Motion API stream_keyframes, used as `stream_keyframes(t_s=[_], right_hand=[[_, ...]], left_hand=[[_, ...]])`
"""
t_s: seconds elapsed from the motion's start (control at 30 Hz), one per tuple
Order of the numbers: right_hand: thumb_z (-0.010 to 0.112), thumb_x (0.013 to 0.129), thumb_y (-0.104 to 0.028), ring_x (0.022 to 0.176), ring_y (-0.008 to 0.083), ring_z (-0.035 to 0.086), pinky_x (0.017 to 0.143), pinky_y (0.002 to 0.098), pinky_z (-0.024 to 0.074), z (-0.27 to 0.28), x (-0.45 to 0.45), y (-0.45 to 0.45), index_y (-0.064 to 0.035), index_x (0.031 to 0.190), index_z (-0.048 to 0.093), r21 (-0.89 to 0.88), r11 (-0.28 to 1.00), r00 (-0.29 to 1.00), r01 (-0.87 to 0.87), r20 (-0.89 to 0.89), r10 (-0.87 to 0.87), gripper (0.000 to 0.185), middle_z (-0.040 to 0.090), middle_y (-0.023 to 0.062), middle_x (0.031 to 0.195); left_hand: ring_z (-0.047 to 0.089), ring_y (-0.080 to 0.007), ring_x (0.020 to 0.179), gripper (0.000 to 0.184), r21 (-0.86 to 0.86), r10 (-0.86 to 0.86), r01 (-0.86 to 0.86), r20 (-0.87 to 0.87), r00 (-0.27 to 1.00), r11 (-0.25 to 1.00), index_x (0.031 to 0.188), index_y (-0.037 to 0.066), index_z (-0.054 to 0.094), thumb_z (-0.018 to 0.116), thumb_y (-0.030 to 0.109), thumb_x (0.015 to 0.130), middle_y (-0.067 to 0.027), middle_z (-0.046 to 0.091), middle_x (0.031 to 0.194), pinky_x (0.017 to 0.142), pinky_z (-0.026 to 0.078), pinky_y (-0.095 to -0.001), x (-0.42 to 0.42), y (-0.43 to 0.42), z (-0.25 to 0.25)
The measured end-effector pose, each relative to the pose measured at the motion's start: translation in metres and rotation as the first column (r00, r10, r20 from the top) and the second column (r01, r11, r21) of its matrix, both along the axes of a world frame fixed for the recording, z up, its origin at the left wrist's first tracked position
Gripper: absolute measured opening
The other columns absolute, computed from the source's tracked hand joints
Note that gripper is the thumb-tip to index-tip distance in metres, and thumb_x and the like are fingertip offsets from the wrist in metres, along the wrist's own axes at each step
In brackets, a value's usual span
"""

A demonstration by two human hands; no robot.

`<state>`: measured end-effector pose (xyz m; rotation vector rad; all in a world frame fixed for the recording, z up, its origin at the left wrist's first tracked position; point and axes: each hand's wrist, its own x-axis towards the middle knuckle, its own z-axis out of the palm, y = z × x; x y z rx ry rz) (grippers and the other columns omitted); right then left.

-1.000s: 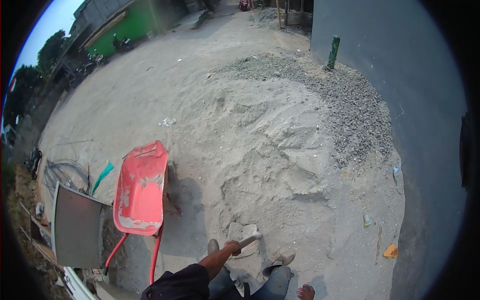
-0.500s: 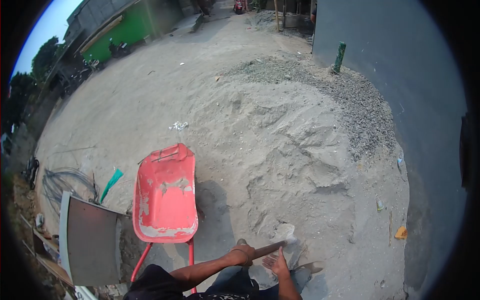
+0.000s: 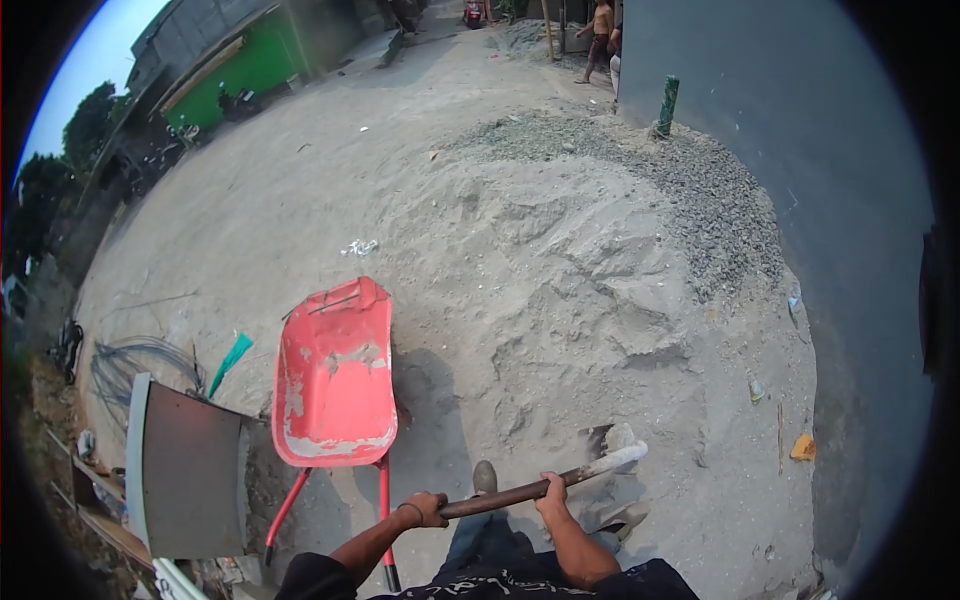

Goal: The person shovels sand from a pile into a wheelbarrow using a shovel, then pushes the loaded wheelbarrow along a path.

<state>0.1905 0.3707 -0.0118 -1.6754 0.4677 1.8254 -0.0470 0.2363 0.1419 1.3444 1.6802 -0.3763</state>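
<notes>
My left hand point(image 3: 428, 509) is closed around the rear end of a hoe's dark wooden handle point(image 3: 508, 497). Farther along the same handle, my right hand point(image 3: 551, 489) has its fingers wrapped round it. The hoe slants up to the right, its far end coated pale grey; the dusty head point(image 3: 618, 437) is low over the sand pile point(image 3: 560, 320), and I cannot tell whether it touches. Left of my hands stands a red wheelbarrow point(image 3: 335, 400), its tray holding only patches of dried grey residue. One of my boots point(image 3: 484, 477) shows below the handle.
Gravel point(image 3: 725, 220) lies beyond the sand, along a grey wall point(image 3: 780, 120) with a green post point(image 3: 667, 106) near it. A curved panel point(image 3: 195, 470) and coiled wire point(image 3: 140, 365) lie at left. A person point(image 3: 599, 40) is by the wall's far end.
My right hand, open beside the handle before, now grips it. The hoe has swung up and to the right, and my left hand has moved left. A person has come into view far off.
</notes>
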Motion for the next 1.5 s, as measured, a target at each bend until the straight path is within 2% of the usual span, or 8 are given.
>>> stream_keyframes(t_s=[0.4, 0.7, 1.0, 1.13, 1.3, 1.37, 1.43, 1.5], right_hand=[[0.058, 0.06, 0.001, 0.049, 0.0195, 0.049, 0.046, 0.0305, 0.0414, 0.054, 0.133, 0.063, -0.0008, 0.066, 0.05, 0.304, 0.951, 0.949, -0.049, 0.311, -0.05, 0.01, 0.048, 0.0068, 0.06], [0.06, 0.061, -0.003, 0.045, 0.0176, 0.047, 0.047, 0.0292, 0.0375, 0.075, 0.153, 0.173, -0.001, 0.062, 0.049, 0.455, 0.87, 0.911, -0.188, 0.412, -0.019, 0.011, 0.048, 0.0063, 0.056], [0.059, 0.064, -0.006, 0.046, 0.017, 0.049, 0.045, 0.0278, 0.0424, -0.074, 0.201, 0.22, 0.0018, 0.07, 0.052, 0.348, 0.826, 0.768, -0.443, 0.623, 0.149, 0.013, 0.05, 0.0067, 0.058], [0.06, 0.063, -0.008, 0.048, 0.0145, 0.049, 0.047, 0.0279, 0.0399, -0.215, 0.203, 0.151, -0.0001, 0.064, 0.055, 0.059, 0.816, 0.671, -0.575, 0.604, 0.429, 0.009, 0.051, 0.0049, 0.058], [0.064, 0.056, -0.019, 0.053, 0.0207, 0.049, 0.051, 0.0354, 0.0388, -0.371, 0.174, -0.073, 0.0008, 0.058, 0.058, -0.332, 0.448, 0.349, -0.83, 0.317, 0.882, 0.021, 0.05, 0.0058, 0.055], [0.065, 0.056, -0.02, 0.054, 0.0218, 0.049, 0.051, 0.0361, 0.0385, -0.384, 0.181, -0.08, 0.0006, 0.06, 0.059, -0.318, 0.442, 0.345, -0.839, 0.318, 0.883, 0.022, 0.05, 0.0057, 0.055], [0.064, 0.056, -0.019, 0.055, 0.0221, 0.049, 0.05, 0.0361, 0.0372, -0.375, 0.188, -0.041, -0.0015, 0.062, 0.06, -0.023, 0.497, 0.482, -0.867, 0.206, 0.851, 0.019, 0.05, 0.0049, 0.056], [0.064, 0.056, -0.018, 0.055, 0.0236, 0.051, 0.049, 0.0366, 0.0374, -0.349, 0.18, -0.02, -0.0032, 0.06, 0.059, -0.192, 0.475, 0.449, -0.859, 0.164, 0.878, 0.017, 0.053, 0.0071, 0.059]], left_hand=[[0.059, -0.032, 0.09, 0.047, 0.146, 0.137, -0.151, 0.1, 0.985, 0.978, 0.106, 0.013, 0.057, 0.061, 0.03, 0.062, -0.0144, 0.062, 0.097, 0.077, 0.047, -0.0422, 0.153, 0.021, -0.035], [0.062, -0.033, 0.074, 0.036, 0.187, 0.245, -0.304, 0.282, 0.927, 0.934, 0.09, 0.007, 0.061, 0.067, 0.03, 0.064, -0.0167, 0.063, 0.076, 0.069, 0.048, -0.0379, 0.191, 0.128, -0.062], [0.061, -0.0347, 0.072, 0.031, -0.069, 0.462, -0.481, 0.42, 0.781, 0.874, 0.09, 0.005, 0.057, 0.064, 0.024, 0.066, -0.0185, 0.062, 0.073, 0.066, 0.048, -0.039, 0.273, 0.144, -0.2], [0.061, -0.0221, 0.061, 0.033, -0.389, 0.723, -0.611, 0.309, 0.618, 0.689, 0.09, 0.003, 0.058, 0.068, 0.021, 0.065, -0.0114, 0.061, 0.068, 0.06, 0.047, -0.0316, 0.311, 0.066, -0.278], [0.048, -0.0111, 0.04, 0.03, -0.732, 0.911, -0.677, -0.328, 0.249, -0.078, 0.084, 0.002, 0.049, 0.071, 0.014, 0.069, -0.0027, 0.049, 0.054, 0.034, 0.038, -0.026, 0.31, -0.013, -0.262], [0.047, -0.0116, 0.04, 0.03, -0.756, 0.937, -0.65, -0.28, 0.207, -0.083, 0.084, 0.002, 0.049, 0.071, 0.015, 0.069, -0.0027, 0.049, 0.055, 0.034, 0.038, -0.0264, 0.309, -0.002, -0.27], [0.047, -0.0118, 0.04, 0.03, -0.767, 0.967, -0.64, -0.196, 0.163, -0.048, 0.085, 0.002, 0.049, 0.07, 0.018, 0.071, -0.0029, 0.049, 0.056, 0.035, 0.038, -0.0266, 0.314, 0.012, -0.272], [0.049, -0.0112, 0.042, 0.029, -0.766, 0.981, -0.638, -0.174, 0.084, -0.081, 0.081, 0.001, 0.05, 0.069, 0.02, 0.073, -0.0032, 0.05, 0.057, 0.036, 0.039, -0.0257, 0.319, 0.034, -0.246]])
